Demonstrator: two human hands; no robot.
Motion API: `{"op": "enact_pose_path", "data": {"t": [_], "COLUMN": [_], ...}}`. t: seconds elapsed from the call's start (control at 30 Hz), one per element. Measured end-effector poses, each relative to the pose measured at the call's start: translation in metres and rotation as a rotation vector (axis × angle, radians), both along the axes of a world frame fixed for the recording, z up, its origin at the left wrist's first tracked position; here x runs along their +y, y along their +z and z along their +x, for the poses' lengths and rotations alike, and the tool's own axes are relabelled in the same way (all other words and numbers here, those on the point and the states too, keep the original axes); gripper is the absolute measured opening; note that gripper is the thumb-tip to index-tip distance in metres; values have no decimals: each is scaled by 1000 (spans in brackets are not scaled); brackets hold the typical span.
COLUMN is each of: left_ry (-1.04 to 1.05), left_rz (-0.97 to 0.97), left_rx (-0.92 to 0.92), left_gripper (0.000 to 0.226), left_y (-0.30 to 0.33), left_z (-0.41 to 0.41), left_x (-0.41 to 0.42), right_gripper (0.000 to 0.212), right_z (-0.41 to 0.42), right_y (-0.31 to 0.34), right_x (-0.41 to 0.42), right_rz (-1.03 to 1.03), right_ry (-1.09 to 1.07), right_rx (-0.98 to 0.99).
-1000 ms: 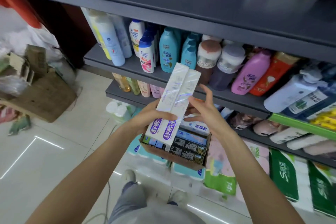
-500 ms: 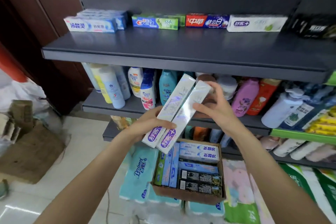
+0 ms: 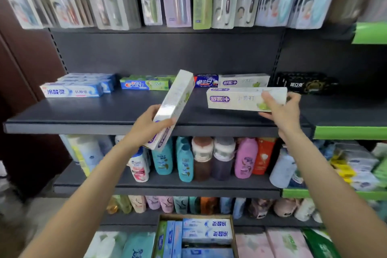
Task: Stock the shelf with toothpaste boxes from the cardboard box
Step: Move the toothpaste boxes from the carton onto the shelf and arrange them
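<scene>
Your right hand (image 3: 280, 109) grips one white toothpaste box (image 3: 240, 98) near its right end, thumb on the front face and fingers curled behind it; the box lies lengthwise and level over the dark shelf (image 3: 83, 115), just in front of a matching white box (image 3: 244, 80) already standing in the back row. Whether the held box touches the shelf surface cannot be told. Your left hand (image 3: 148, 125) grips a second white toothpaste box (image 3: 174, 107) around its lower part, fingers wrapped over the front edge; this box is tilted, its top end leaning up and to the right above the shelf front. The back row also holds blue-and-white boxes (image 3: 73, 91) at the left, a Crest box (image 3: 144, 85), a red-and-blue box (image 3: 206, 81) and black boxes (image 3: 303, 84) at the right. The cardboard box (image 3: 157, 236) sits below at the bottom edge, with blue toothpaste boxes (image 3: 207, 230) still in it. Bottles (image 3: 201, 159) fill the shelf underneath.
</scene>
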State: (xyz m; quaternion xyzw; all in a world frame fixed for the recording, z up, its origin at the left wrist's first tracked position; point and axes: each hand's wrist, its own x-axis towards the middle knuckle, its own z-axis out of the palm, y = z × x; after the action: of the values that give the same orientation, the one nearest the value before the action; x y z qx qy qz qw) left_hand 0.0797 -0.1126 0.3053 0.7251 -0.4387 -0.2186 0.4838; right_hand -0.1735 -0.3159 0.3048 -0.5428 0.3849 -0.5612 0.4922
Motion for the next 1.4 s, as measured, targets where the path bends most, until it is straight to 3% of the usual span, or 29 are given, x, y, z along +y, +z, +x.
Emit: {"op": "enact_pose_path", "data": {"t": [0.07,0.17,0.3,0.4,0.5,0.57,0.67,0.7,0.8,0.9,0.97,1.03,1.17,1.27,1.4], "left_ry": [18,-13,-70,-120,-181,-215,-294,-324,-424,-404,-294,-184,-151,-140,-20], "left_rz": [42,48,38,59,89,136,287,324,342,238,84,-22,195,187,-109], "left_rx": [5,25,62,69,-60,-260,-766,-895,-1062,-1138,-1148,-1073,-985,-929,-733], "left_gripper": [39,29,20,16,10,12,25,29,35,40,44,48,45,39,23], "left_y": [6,13,26,39,53,60,65,64,59,48,38,28,11,5,0], "left_z": [-6,-13,-13,-13,-12,-10,-9,-13,-29,-42,-40,-32,-13,-14,-41], "left_x": [-19,-41,-69,-96,-123,-141,-172,-182,-210,-227,-232,-231,-217,-197,-160], "right_gripper": [41,53,59,63,66,70,80,83,86,74,55,36,37,38,32], "right_z": [0,-8,-2,13,27,35,37,34,23,18,19,24,30,31,27], "right_y": [0,3,17,23,20,20,24,27,32,37,35,30,10,-1,-13], "right_x": [-27,-60,-102,-145,-171,-171,-144,-134,-118,-123,-138,-159,-175,-145,-75], "right_rz": [-38,-223,-311,-249,-147,-224,-566,-698,-957,-796,-798,-866,-717,-786,-903], "right_ry": [11,-35,-85,-80,-135,-176,27,120,312,389,302,131,-81,-37,-15], "right_rx": [219,824,1076,1113,1177,1096,795,813,1151,1192,1181,1314,1516,1363,1049]}}
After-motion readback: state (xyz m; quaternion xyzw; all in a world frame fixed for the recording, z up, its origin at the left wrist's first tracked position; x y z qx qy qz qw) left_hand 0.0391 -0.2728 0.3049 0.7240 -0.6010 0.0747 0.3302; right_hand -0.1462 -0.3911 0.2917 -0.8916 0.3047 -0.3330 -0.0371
